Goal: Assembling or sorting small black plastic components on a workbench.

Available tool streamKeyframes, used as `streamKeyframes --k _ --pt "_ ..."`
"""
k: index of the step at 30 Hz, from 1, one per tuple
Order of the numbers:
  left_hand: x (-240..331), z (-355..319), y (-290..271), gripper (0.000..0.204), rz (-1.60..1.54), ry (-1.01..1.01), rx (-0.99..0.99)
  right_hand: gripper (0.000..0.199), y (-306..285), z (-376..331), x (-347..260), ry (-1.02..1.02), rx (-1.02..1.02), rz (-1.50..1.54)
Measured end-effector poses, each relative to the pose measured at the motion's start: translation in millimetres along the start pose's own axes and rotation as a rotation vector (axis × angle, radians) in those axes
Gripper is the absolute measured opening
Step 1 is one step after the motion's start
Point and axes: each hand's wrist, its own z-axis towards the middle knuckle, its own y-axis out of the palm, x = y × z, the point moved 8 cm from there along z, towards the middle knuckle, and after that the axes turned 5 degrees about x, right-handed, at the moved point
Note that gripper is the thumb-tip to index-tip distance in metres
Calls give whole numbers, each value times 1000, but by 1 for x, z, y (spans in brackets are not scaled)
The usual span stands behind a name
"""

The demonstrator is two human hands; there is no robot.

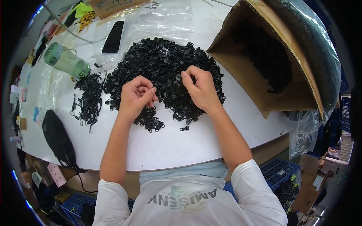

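A broad heap of small black looped pieces [151, 56], which look like zipper pulls, covers the middle of the white table [166, 150]. Over its near left part is my left hand [136, 98], closed, with thumb and curled fingers together. Whatever it may hold is too small to make out. My right hand [203, 90] is at the heap's right side, thumb and forefinger closed in a pinch. Black pieces lie right behind those fingertips, so I cannot tell what is between them. One loose zipper pull [184, 128] lies in front of the heap.
A tipped cardboard box [241, 71] with black pieces inside stands at the right. Left of the heap are black cord loops [89, 100], a green bottle [68, 60] and a black pouch [57, 137]. A phone [113, 37] lies behind, beside clear plastic bags [162, 19].
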Motion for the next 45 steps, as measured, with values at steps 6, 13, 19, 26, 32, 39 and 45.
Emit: streamKeyframes --k 6,13,19,26,32,39,45 --pt "2 1 -4 8 7 26 44 23 -4 -3 1 7 8 49" --pt "0 1 -3 9 51 28 41 26 -1 -2 -11 -253 82 165" --pt "0 0 -5 9 47 36 49 22 15 -7 -18 -128 -187 15" --pt "-2 2 -5 10 42 28 46 11 23 -11 -13 -149 -241 46" --pt "-4 2 -6 10 39 25 53 18 26 -15 -30 -334 -271 -160" --pt "-5 3 -5 10 48 21 43 37 36 -27 -39 -383 -398 -350" --pt "-7 3 -4 11 55 13 41 47 41 -28 -37 -330 -470 -530"
